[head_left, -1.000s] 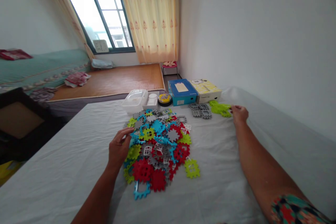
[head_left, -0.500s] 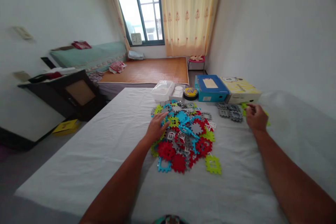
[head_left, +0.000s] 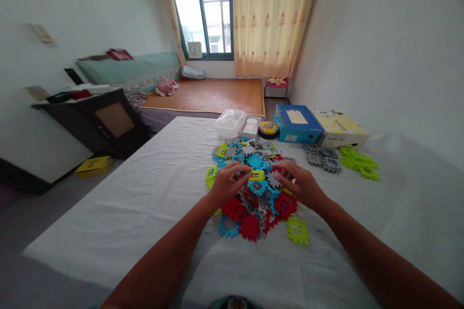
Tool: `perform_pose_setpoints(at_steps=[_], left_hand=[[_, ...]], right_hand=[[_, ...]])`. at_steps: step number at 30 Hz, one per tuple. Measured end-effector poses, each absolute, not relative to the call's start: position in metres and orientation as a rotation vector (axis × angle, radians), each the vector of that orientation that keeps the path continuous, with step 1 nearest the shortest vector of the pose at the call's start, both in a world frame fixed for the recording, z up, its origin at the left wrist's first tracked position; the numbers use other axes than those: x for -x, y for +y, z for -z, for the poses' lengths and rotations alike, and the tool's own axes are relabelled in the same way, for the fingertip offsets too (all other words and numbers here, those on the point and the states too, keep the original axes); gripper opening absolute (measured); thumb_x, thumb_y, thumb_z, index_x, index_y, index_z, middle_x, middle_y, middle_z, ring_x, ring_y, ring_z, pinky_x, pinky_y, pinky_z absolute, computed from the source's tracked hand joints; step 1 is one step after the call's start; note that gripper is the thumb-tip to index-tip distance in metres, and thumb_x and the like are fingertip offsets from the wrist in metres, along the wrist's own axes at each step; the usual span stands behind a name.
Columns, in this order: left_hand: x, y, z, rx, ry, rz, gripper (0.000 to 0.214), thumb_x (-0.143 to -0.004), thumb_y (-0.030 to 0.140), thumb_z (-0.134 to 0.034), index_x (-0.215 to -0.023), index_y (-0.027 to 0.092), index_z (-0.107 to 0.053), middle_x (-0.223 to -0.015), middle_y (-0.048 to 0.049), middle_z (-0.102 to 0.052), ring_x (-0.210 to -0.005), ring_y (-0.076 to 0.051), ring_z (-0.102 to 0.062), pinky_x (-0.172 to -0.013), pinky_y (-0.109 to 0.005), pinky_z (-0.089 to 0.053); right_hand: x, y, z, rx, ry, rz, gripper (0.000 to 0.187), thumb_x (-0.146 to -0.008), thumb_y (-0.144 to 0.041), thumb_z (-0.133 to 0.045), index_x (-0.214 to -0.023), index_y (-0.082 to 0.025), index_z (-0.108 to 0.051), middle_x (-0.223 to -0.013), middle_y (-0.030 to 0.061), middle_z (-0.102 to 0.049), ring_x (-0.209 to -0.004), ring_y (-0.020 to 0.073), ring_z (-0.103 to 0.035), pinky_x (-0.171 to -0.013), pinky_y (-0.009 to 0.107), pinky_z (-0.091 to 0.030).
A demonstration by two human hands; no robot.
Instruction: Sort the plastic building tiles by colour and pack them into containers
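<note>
My left hand (head_left: 231, 184) pinches a yellow-green window-shaped building piece (head_left: 256, 175) between thumb and fingers, just over the mixed pile. To its right, my right hand (head_left: 301, 184) has thumb and fingers apart, with nothing gripped, close to a round grey toothed piece (head_left: 274, 179). Beneath both hands spreads a heap of toothed plastic pieces in red, blue, grey, white and green. A red square piece (head_left: 250, 227) and a green window piece (head_left: 298, 231) lie at its near edge.
Right of the heap lie a grey group of pieces (head_left: 324, 158) and a green group (head_left: 359, 162). Behind stand a clear plastic box (head_left: 229, 124), a small white box (head_left: 250, 127), a round yellow-black tin (head_left: 268, 129), a blue box (head_left: 297, 123) and a yellow box (head_left: 340, 128).
My right hand has come back left from the green group to the heap. My left hand has lifted a green window piece and moved slightly right. The view has shifted a little.
</note>
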State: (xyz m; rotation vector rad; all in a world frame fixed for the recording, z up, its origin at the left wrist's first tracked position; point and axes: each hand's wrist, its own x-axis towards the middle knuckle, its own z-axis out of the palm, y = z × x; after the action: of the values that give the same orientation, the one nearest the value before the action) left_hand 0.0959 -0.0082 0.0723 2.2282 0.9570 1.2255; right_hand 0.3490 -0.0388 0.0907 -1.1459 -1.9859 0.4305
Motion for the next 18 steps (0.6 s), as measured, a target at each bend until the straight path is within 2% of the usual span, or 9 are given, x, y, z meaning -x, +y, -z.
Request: perform_pose_setpoints(at_steps=[2,4,7,9,11,15,18], left_hand=[[-0.105,-0.020,-0.074,-2.231,0.871,-1.193,0.021,-0.088,0.033,-0.060,-0.102,0.022,-0.070,-0.095,-0.0064,-0.069,-0.080,-0.014,-0.064,-0.073,-0.027,-0.054],[-0.111,-0.026,-0.073,-2.238,0.827,-1.145,0.023,-0.087,0.034,-0.060,-0.104,0.022,-0.070,-0.096,-0.0074,-0.069,-0.082,-0.015,-0.065,-0.075,-0.029,-0.055],[-0.108,-0.020,-0.071,-2.234,0.875,-1.110,0.027,-0.089,0.035,-0.057,-0.110,0.023,-0.068,-0.103,-0.0074,-0.070,-0.090,-0.017,-0.066,-0.082,-0.031,-0.055],[-0.097,-0.007,-0.070,-2.200,1.002,-1.148,0.027,-0.091,0.034,-0.053,-0.111,0.023,-0.067,-0.106,-0.0069,-0.070,-0.096,-0.018,-0.065,-0.085,-0.031,-0.054],[-0.080,0.009,-0.067,-2.127,1.156,-1.219,0.027,-0.092,0.034,-0.050,-0.109,0.022,-0.068,-0.107,-0.0064,-0.070,-0.098,-0.018,-0.065,-0.080,-0.030,-0.056],[-0.044,0.038,-0.057,-1.958,1.378,-1.338,0.030,-0.088,0.037,-0.051,-0.108,0.020,-0.067,-0.102,-0.0059,-0.071,-0.090,-0.018,-0.067,-0.072,-0.029,-0.058],[-0.024,0.054,-0.049,-1.908,1.474,-1.381,0.032,-0.086,0.037,-0.051,-0.107,0.019,-0.067,-0.101,-0.0060,-0.071,-0.089,-0.018,-0.067,-0.076,-0.032,-0.058]], right_hand=[[-0.336,-0.047,-0.091,1.045,-2.057,-0.517,0.031,-0.088,-0.039,-0.058,-0.116,-0.026,-0.062,-0.098,0.0055,-0.069,-0.068,0.0141,-0.060,-0.062,0.027,-0.051],[-0.332,-0.048,-0.088,1.005,-2.069,-0.536,0.026,-0.088,-0.039,-0.058,-0.110,-0.026,-0.065,-0.098,0.0058,-0.069,-0.073,0.0160,-0.062,-0.066,0.029,-0.051],[-0.349,-0.032,-0.083,1.137,-1.924,-0.496,0.027,-0.087,-0.041,-0.058,-0.107,-0.024,-0.065,-0.083,0.0036,-0.069,-0.069,0.0161,-0.062,-0.066,0.029,-0.051],[-0.383,-0.011,-0.077,1.311,-1.691,-0.427,0.041,-0.084,-0.046,-0.059,-0.116,-0.020,-0.059,-0.071,0.0007,-0.065,-0.059,0.0146,-0.058,-0.061,0.027,-0.049],[-0.432,0.010,-0.067,1.446,-1.403,-0.314,0.049,-0.082,-0.050,-0.058,-0.118,-0.017,-0.056,-0.068,0.0007,-0.063,-0.056,0.0150,-0.058,-0.057,0.027,-0.049],[-0.542,0.030,-0.032,1.710,-0.869,-0.052,0.050,-0.078,-0.045,-0.054,-0.115,-0.011,-0.058,-0.071,0.0053,-0.064,-0.056,0.0182,-0.060,-0.055,0.030,-0.051],[-0.600,0.025,-0.003,1.837,-0.701,0.062,0.047,-0.075,-0.039,-0.053,-0.110,-0.009,-0.060,-0.082,0.0101,-0.066,-0.057,0.0190,-0.061,-0.058,0.035,-0.053]])
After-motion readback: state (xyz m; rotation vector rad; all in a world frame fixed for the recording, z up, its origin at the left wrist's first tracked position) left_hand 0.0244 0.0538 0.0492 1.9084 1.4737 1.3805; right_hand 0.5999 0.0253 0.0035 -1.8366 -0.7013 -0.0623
